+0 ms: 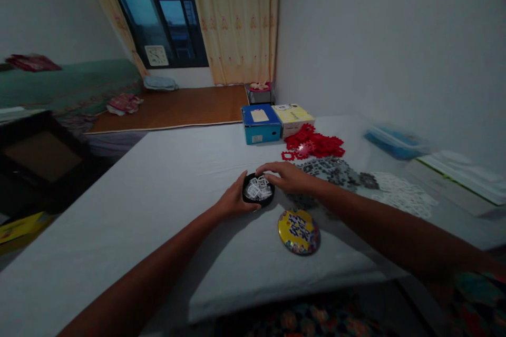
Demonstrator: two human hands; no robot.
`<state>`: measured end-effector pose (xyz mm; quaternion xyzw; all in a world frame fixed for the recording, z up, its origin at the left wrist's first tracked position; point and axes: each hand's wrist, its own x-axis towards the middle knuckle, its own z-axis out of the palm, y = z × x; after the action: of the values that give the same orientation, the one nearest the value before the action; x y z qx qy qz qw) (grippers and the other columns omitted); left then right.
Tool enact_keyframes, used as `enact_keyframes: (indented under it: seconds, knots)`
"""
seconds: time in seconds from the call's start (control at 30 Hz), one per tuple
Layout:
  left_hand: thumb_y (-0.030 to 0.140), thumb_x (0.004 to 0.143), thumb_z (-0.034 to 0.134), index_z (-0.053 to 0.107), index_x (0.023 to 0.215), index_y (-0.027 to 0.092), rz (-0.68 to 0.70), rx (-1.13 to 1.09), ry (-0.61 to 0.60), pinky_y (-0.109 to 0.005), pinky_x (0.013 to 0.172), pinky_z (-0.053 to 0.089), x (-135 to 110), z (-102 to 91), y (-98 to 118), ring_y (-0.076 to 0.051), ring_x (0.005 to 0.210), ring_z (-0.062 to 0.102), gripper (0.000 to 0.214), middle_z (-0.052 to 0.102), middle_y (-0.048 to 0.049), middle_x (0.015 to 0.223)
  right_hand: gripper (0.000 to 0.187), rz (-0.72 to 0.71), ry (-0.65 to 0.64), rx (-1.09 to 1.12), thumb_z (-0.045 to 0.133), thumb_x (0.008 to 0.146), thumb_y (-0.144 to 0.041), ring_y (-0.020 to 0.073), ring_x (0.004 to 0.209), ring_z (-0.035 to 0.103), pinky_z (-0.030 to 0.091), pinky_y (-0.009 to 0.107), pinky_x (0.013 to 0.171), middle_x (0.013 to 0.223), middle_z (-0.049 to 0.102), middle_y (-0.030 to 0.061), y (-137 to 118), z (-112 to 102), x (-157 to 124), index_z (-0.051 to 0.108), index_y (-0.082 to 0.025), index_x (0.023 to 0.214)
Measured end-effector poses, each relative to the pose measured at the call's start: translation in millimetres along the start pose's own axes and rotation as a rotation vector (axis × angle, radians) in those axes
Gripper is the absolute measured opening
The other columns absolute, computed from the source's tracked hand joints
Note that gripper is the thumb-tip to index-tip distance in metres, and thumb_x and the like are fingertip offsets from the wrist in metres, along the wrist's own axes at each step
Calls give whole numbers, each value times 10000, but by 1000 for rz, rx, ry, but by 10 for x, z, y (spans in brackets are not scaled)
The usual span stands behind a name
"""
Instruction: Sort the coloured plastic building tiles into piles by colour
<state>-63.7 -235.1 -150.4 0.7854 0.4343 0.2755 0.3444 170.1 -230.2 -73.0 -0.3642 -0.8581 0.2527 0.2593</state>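
A round black tin [270, 201] filled with small white cut-out plastic pieces [258, 188] is on the white-covered table in front of me. My left hand [234, 199] grips its left side, thumb along the near edge and fingers round the far edge. At the far right rim, my right hand [288, 176] has its index finger along the edge and its thumb over the contents; the rim appears to be between them. Nearer to me lies a round yellow lid [299, 231] with dark lettering and a colourful border.
Right of the tin are heaps of red pieces [314, 142], grey pieces [332, 170] and white pieces [403, 194]. Behind them stand a blue box [261, 124] and a yellow box [293, 117]. Along the wall lie a blue clear-lidded container [395, 141] and a white box [454, 184].
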Motion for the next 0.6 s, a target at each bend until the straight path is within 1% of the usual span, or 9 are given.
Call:
enact_keyframes:
  seconds: [0.07, 0.1, 0.2, 0.27, 0.33, 0.4, 0.43, 0.53, 0.6]
  knots:
    - [448, 600, 796, 187, 1538, 85, -51, 90, -7, -542, 1139, 322, -7, -18, -5, -382, 1389, 397, 1176, 395, -252, 1511, 243, 44, 94, -73, 556, 891, -262, 194, 977, 644, 488, 363, 894, 1075, 718, 47, 62, -402, -247, 695, -234, 1089]
    - [460, 614, 782, 184, 1539, 86, -65, 123, -15, -534, 1138, 328, -5, -27, -16, -374, 1389, 401, 1163, 398, -250, 1511, 236, 91, 149, -104, 562, 893, -301, 193, 939, 650, 497, 356, 865, 1044, 723, 51, 152, -642, -404, 701, -228, 1069]
    - [496, 631, 756, 177, 1540, 83, -77, 170, -22, -509, 1126, 361, 18, -54, -62, -360, 1368, 439, 1153, 417, -242, 1503, 284, 316, 283, -233, 557, 885, -392, 196, 855, 662, 509, 339, 798, 968, 735, 60, 621, -1345, -1001, 715, -203, 1026]
    - [509, 639, 745, 179, 1540, 93, -76, 191, -22, -504, 1116, 378, 35, -70, -80, -355, 1353, 461, 1143, 440, -233, 1490, 306, 495, 259, -342, 601, 837, -406, 210, 845, 673, 511, 334, 781, 948, 744, 71, 1007, -1637, -1431, 724, -198, 1025]
    - [512, 647, 738, 193, 1537, 105, -75, 215, -21, -508, 1106, 391, 45, -85, -78, -355, 1349, 468, 1120, 452, -230, 1483, 398, 613, 117, -382, 692, 748, -418, 231, 871, 686, 516, 342, 799, 1018, 743, 83, 1343, -1721, -1786, 721, -210, 1086]
    - [517, 658, 732, 204, 1534, 108, -85, 238, -24, -510, 1102, 397, 49, -97, -63, -356, 1346, 470, 1101, 449, -233, 1484, 549, 646, 4, -416, 758, 674, -446, 260, 927, 686, 513, 361, 834, 1066, 733, 93, 1565, -1667, -2014, 701, -233, 1176]
    - [520, 660, 731, 207, 1532, 107, -93, 247, -22, -511, 1099, 401, 50, -101, -54, -357, 1340, 478, 1099, 450, -235, 1483, 613, 654, -23, -447, 778, 648, -466, 279, 954, 679, 509, 375, 847, 1072, 728, 102, 1626, -1628, -2082, 688, -243, 1212]
    - [519, 673, 730, 194, 1537, 114, -107, 261, -25, -508, 1094, 409, 53, -104, -38, -351, 1332, 490, 1094, 449, -227, 1487, 684, 707, -7, -558, 790, 621, -516, 326, 984, 661, 502, 420, 844, 1049, 716, 128, 1647, -1592, -2144, 678, -250, 1242]
    - [517, 667, 734, 195, 1536, 111, -112, 266, -23, -505, 1103, 400, 58, -99, -31, -349, 1342, 478, 1100, 443, -224, 1493, 660, 668, 25, -543, 768, 651, -522, 316, 982, 660, 499, 416, 853, 1059, 715, 119, 1564, -1632, -2085, 674, -243, 1242]
